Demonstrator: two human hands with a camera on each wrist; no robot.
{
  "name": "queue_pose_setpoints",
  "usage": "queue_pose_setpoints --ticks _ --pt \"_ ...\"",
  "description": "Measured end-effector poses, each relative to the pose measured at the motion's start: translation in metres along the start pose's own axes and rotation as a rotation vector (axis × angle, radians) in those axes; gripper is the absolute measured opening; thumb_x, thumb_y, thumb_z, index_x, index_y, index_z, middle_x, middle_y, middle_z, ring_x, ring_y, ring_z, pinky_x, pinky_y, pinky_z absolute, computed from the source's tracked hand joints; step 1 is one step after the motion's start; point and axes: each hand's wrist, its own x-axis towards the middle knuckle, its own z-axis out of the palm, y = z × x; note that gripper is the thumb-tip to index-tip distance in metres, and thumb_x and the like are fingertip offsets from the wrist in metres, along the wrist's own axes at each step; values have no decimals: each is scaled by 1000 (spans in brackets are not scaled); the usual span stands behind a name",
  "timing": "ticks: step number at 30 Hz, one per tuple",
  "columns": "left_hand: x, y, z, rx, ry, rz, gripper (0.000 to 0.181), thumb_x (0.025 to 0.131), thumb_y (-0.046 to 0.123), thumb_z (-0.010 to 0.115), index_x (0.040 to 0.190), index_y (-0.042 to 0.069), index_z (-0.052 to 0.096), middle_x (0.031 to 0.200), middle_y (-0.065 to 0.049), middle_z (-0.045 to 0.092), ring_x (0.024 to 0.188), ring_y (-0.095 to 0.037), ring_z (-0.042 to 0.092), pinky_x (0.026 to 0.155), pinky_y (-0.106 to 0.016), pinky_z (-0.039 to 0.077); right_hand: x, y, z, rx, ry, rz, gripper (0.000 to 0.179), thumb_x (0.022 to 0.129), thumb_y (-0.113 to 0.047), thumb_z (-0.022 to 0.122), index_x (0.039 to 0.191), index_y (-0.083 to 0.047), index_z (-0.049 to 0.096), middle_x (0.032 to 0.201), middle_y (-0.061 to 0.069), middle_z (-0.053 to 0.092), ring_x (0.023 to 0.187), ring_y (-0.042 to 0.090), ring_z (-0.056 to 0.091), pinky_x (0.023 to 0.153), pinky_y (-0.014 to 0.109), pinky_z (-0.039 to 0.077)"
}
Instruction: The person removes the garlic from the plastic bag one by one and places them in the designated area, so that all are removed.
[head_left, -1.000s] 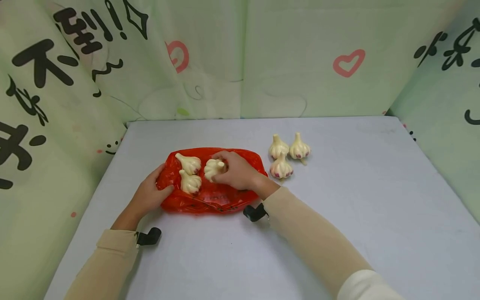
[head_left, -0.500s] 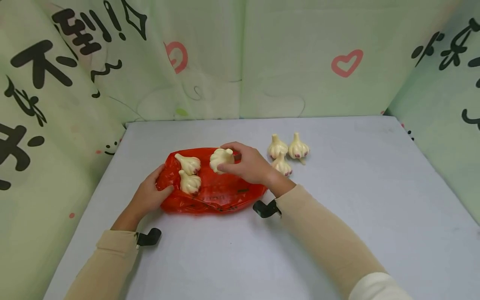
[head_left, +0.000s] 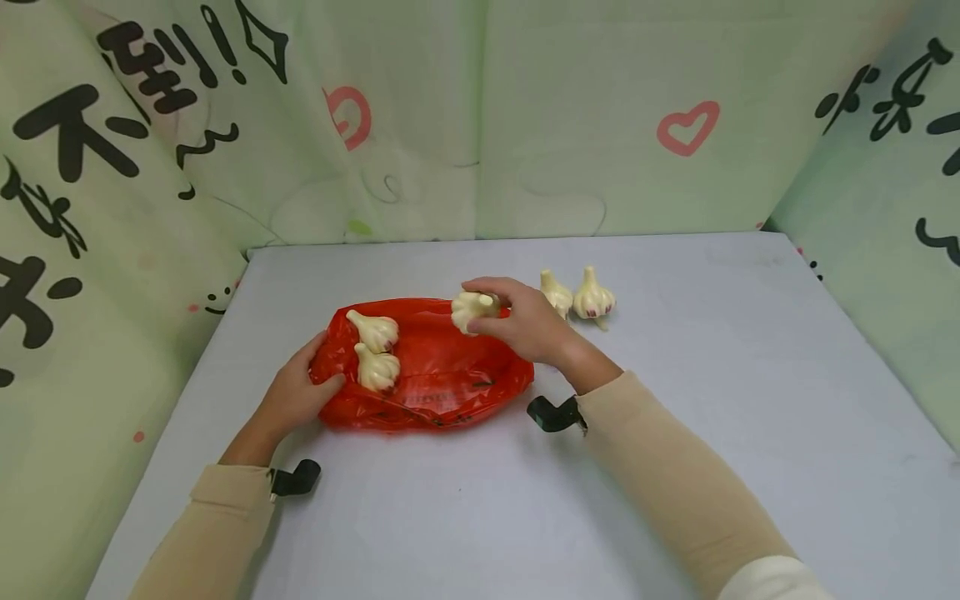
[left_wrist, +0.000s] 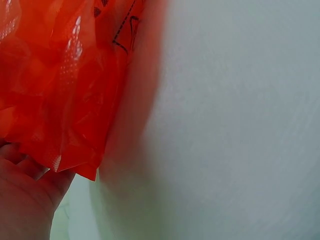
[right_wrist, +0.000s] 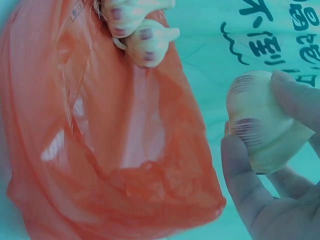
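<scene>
A red plastic bag [head_left: 450, 379] lies spread on the table, with two garlic bulbs [head_left: 377, 369] on its left part. At the bag's left edge my left hand [head_left: 296, 392] grips the plastic, thumb on the near side; the fingers are partly hidden behind it. My right hand [head_left: 536, 329] pinches another garlic bulb [head_left: 472, 312] between thumb and fingers, above the bag's far right edge. Purple streaks show on this held bulb in the right wrist view, apart from the bag [right_wrist: 135, 145]. In the left wrist view the left hand [left_wrist: 30, 195] touches the crumpled bag [left_wrist: 60, 85].
More garlic bulbs [head_left: 594, 296] stand upright on the white table [head_left: 712, 375], right of the bag and partly behind the right hand. A pale green printed curtain [head_left: 570, 117] rises behind the table and along both sides.
My right hand has lifted the garlic bulb off the bag and carried it right and away from me, now covering one bulb of the right group. The left hand stays on the bag.
</scene>
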Motion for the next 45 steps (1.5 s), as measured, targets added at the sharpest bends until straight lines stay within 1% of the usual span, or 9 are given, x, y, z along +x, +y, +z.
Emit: queue_pose_setpoints --ticks 12,13,16,18,20,23,25,37,45 --pt "0 -3 2 -12 -2 -7 81 95 19 59 160 4 14 157 -27 27 136 -47 34 98 -60 46 -8 6 -16 22 21 76 56 91 -13 65 145 -22 54 146 3 48 122 29 50 84 38 57" --pt "0 -4 2 -11 -2 -7 81 95 19 59 160 4 14 157 -27 27 136 -47 34 98 -60 46 -9 7 -18 23 22 87 57 90 -12 64 146 -23 54 146 3 48 120 26 50 79 36 58" --pt "0 -4 2 -9 -1 -10 81 95 19 59 160 3 14 157 -27 28 136 -47 34 98 -60 46 -12 10 -24 69 13 129 60 90 -9 61 147 -24 52 141 8 49 89 29 56 62 30 55" --pt "-1 -4 2 -6 -2 -11 81 95 19 59 160 3 14 157 -27 28 136 -47 34 98 -60 46 -14 12 -28 102 15 147 61 90 -8 61 147 -24 51 138 11 50 82 30 54 58 30 54" --pt "0 -4 2 -5 -3 -13 81 95 19 59 160 4 14 157 -28 28 136 -47 34 98 -60 46 -16 14 -32 119 24 148 60 90 -7 62 148 -21 50 137 13 50 83 34 56 62 33 57" --pt "0 -4 2 -8 -1 -11 81 95 19 59 160 4 14 157 -28 27 136 -47 34 98 -60 46 -21 19 -40 66 57 137 59 92 -10 63 148 -18 49 142 12 49 115 32 53 77 41 60" --pt "0 -5 1 -8 2 -11 80 95 19 58 160 4 14 157 -28 27 136 -47 34 98 -60 46 -25 22 -46 35 74 139 59 92 -13 65 149 -17 49 144 12 47 122 34 51 83 44 59" --pt "-1 -1 1 -14 -2 -18 81 95 18 60 160 3 13 158 -27 26 137 -47 33 98 -59 46 -51 45 -70 -65 132 188 61 92 -26 71 148 -14 49 147 13 46 120 35 56 84 44 55" --pt "-1 0 1 -11 -4 -25 81 95 18 60 160 3 13 158 -27 25 137 -47 33 98 -59 47 -63 57 -81 -64 167 222 66 90 -30 74 147 -11 48 144 13 49 118 34 59 86 44 53"
